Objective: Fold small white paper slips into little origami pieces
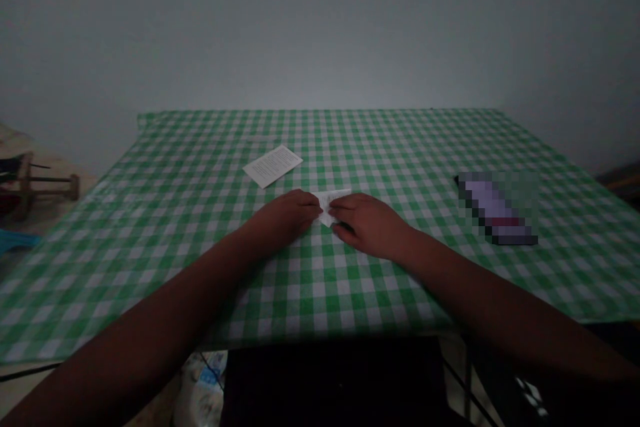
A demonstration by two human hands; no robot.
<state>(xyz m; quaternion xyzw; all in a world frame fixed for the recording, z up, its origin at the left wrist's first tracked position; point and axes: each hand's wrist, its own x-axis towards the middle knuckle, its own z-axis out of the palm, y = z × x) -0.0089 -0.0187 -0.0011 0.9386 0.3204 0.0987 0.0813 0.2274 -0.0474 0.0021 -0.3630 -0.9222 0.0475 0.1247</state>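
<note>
Matt white folded paper (333,201), sharply creased, held between left hand (287,213) and right hand (370,223). At eleven o'clock, thin printed paper sheet (273,165), smooth, dull. Underneath, soft woven checked tablecloth (200,260), faintly wrinkled. At nine o'clock, bare wooden frame (47,183).

Open cloth on most sides, two flat things to steer round.
My left hand (290,213) and right hand (367,223) meet on a folded paper (334,200) at mid-table. A printed sheet (273,165) lies flat just beyond the left one, and a blurred oblong object (497,208) sits well off to the right. I see bare checked tablecloth (175,267) towards both near corners and along the far edge by the wall (320,47).
</note>
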